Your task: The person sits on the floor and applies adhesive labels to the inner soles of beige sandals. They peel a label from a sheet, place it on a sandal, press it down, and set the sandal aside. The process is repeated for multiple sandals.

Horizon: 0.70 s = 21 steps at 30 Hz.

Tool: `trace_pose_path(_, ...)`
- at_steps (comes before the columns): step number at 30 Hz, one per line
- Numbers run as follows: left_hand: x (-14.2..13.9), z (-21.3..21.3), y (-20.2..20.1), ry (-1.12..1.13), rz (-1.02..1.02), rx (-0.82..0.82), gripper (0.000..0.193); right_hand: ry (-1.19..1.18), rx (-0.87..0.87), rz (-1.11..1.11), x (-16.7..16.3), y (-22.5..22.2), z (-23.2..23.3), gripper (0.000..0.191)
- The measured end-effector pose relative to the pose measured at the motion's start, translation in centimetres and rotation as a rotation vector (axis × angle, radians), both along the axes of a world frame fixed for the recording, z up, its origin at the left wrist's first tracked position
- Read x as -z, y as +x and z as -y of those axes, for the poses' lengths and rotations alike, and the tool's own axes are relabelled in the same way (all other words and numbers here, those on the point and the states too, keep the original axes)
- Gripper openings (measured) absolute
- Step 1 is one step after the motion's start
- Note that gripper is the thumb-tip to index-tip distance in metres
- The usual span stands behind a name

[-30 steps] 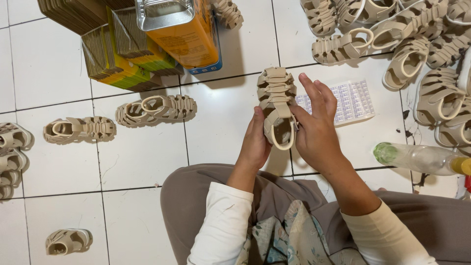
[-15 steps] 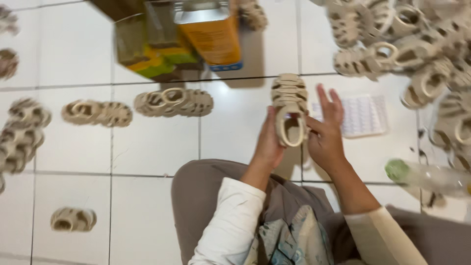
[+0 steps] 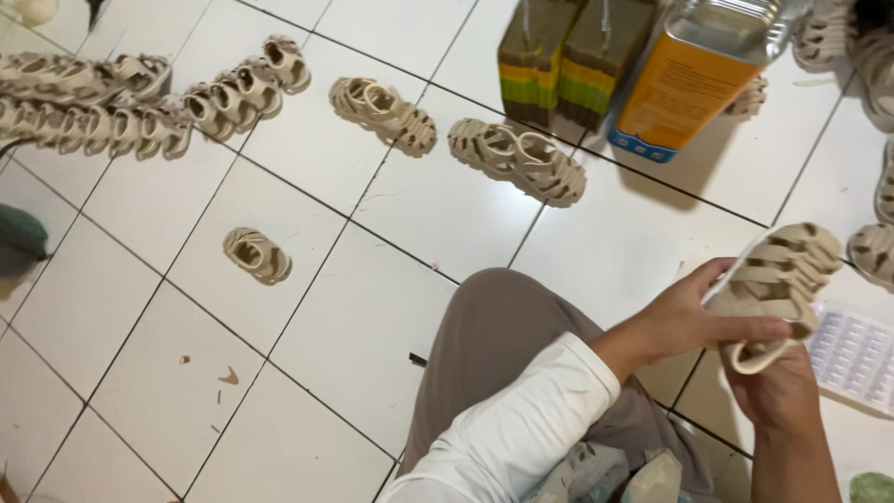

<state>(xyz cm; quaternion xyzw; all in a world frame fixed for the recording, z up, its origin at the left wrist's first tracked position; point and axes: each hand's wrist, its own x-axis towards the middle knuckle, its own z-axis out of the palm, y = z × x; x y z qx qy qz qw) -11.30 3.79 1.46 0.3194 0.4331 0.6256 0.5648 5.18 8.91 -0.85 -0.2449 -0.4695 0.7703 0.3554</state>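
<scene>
Floor: white square tiles [image 3: 307, 326] with dark grout lines, a few small brown scraps lying on the near-left tiles.
Lap: person sitting on the floor, grey-brown trouser knee [image 3: 503, 326] raised at the bottom centre, white sleeve [image 3: 521, 428] running across it.
Left hand [image 3: 684, 321]: fingers stretched out and closed over the side of a beige strappy sandal [image 3: 778, 284], thumb on the near side, gripping it.
Right hand [image 3: 778, 396]: beneath the sandal's heel end, cupping it from below; fingers mostly hidden behind the shoe, so cannot tell how tightly they close.
Sandal in hand: held above the floor at the right, tilted, toe end up toward the far right, heel loop down toward the right hand.
Beside the hands: flat white sheet with a fine grid of small cells [image 3: 852, 359] lying on the tile at the right edge.
Middle floor: single small sandal [image 3: 256, 254] alone on a tile at the left.
Farther: two sandal pairs [image 3: 517, 160] laid side by side, then a long row of sandals [image 3: 121, 102] at the far left.
Far edge: orange metal can [image 3: 689, 79] and two green-and-yellow striped blocks [image 3: 568, 65] standing just beside it.
</scene>
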Motion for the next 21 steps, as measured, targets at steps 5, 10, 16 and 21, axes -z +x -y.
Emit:
trace_pose_path(5,-3.3,3.7,-7.6,0.198,0.39,-0.395,0.084,-0.297,0.018,-0.041,-3.9,-5.2,4.4,0.076)
trace_pose_path(10,-2.6,11.6,-22.9,-0.016,0.053,-0.973,0.093,-0.164,-0.135,0.265,-6.8,-9.2,10.0,0.082)
trace_pose_path(16,2.7,18.4,-33.1,-0.381,-0.132,-1.317,0.095,0.106,0.019,0.398,-1.4,-9.7,11.0,0.079)
trace_pose_path(21,7.0,18.9,-42.1,-0.401,-0.389,-1.464,0.087,0.188,-0.163,0.324,5.3,-7.9,6.5,0.08)
